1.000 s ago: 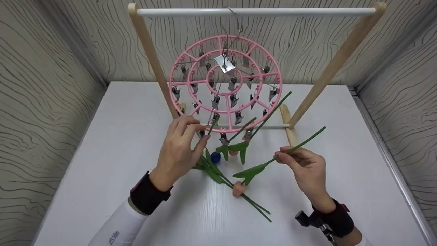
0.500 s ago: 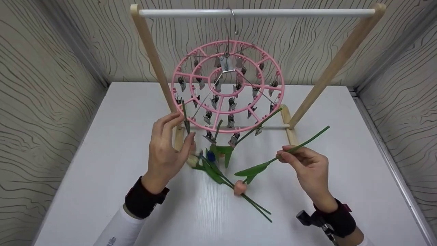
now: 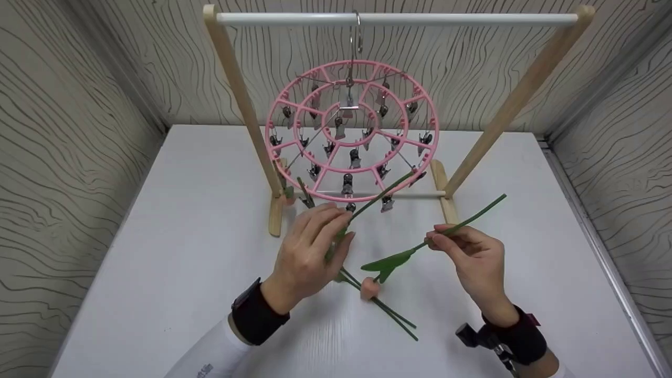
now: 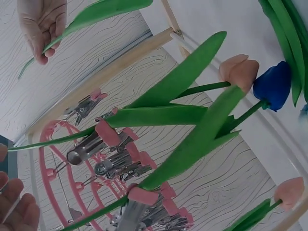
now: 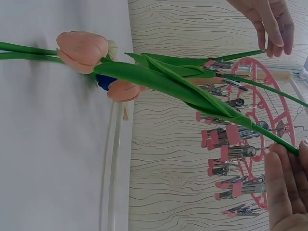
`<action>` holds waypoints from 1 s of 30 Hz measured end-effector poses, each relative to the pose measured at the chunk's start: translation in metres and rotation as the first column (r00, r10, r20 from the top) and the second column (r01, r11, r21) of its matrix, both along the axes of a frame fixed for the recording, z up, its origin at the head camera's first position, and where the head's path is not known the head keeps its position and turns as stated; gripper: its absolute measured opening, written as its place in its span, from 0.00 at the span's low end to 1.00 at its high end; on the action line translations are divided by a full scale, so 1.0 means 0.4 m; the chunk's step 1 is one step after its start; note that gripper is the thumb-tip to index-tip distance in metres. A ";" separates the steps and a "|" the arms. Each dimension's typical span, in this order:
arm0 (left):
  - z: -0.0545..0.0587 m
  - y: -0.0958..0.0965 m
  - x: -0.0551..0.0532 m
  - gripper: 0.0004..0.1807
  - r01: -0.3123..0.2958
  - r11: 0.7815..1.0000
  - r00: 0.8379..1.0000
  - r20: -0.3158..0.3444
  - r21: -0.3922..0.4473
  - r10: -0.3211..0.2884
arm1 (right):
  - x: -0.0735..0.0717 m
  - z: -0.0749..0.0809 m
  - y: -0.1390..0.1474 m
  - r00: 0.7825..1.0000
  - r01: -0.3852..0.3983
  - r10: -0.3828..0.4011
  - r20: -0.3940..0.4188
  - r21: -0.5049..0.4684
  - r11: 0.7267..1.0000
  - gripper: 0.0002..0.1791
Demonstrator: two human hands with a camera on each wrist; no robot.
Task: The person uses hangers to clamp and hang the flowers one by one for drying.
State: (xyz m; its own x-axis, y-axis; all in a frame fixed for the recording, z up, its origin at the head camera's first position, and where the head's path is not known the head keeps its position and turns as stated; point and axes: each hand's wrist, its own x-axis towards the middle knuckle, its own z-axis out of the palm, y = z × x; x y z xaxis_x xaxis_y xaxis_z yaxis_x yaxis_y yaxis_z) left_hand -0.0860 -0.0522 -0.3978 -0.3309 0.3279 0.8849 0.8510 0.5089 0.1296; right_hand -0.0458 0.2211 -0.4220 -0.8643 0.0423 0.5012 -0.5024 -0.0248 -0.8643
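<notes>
My right hand (image 3: 472, 257) pinches the stem of a peach tulip (image 3: 370, 288), which hangs bloom-down over the table in the head view. Green leaves (image 5: 168, 82) run along that tulip's stem. Fingers apart, my left hand (image 3: 312, 249) is beneath the front rim of a pink round clip hanger (image 3: 270, 115), close to a tulip stem. In the left wrist view, clips grip the stems of another peach tulip (image 4: 239, 72) and a blue tulip (image 4: 273, 85). A further peach tulip (image 4: 289, 192) hangs lower right. My left hand hides part of these tulips from the head view.
The hanger is hooked on the white bar (image 3: 446, 19) of a wooden-legged stand (image 3: 504, 115). Several metal clips (image 3: 355, 157) dangle from its rings. Loose tulip stems (image 3: 391, 312) lie on the white table (image 3: 173, 294), under the held bloom. Patterned walls (image 3: 89, 173) enclose the table.
The hanger has turned, carrying its clipped tulips leftward along the front. My left hand went left, then came back right and nearer. My right hand has hardly moved with its tulip.
</notes>
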 end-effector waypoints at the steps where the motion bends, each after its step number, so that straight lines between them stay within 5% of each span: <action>1: 0.002 0.007 -0.004 0.22 -0.013 1.000 1.000 0.013 -0.019 0.013 | 0.000 -0.001 0.000 1.000 0.003 -0.003 0.001 0.005 1.000 0.12; 8: 0.008 0.036 -0.023 0.28 -0.110 0.967 0.987 0.090 -0.228 0.133 | 0.001 -0.006 -0.001 1.000 0.011 -0.011 0.002 0.013 1.000 0.12; 11: 0.009 0.034 -0.024 0.26 -0.118 0.959 0.983 0.105 -0.256 0.149 | 0.001 -0.007 -0.003 1.000 0.005 -0.005 -0.003 0.008 1.000 0.12; 30: 0.013 -0.054 -0.055 0.19 -0.140 0.978 0.980 0.119 -0.157 0.159 | 0.001 -0.007 -0.004 1.000 0.007 -0.007 -0.016 -0.007 1.000 0.12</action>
State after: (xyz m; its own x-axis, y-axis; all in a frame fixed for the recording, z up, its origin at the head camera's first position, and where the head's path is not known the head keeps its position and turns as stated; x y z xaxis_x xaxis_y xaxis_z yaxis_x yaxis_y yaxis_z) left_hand -0.1080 -0.0740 -0.3927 -0.4953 0.3894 0.7765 0.7446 0.6508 0.1486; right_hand -0.0456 0.2193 -0.4249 -0.8559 0.0519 0.5145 -0.5162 -0.0275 -0.8560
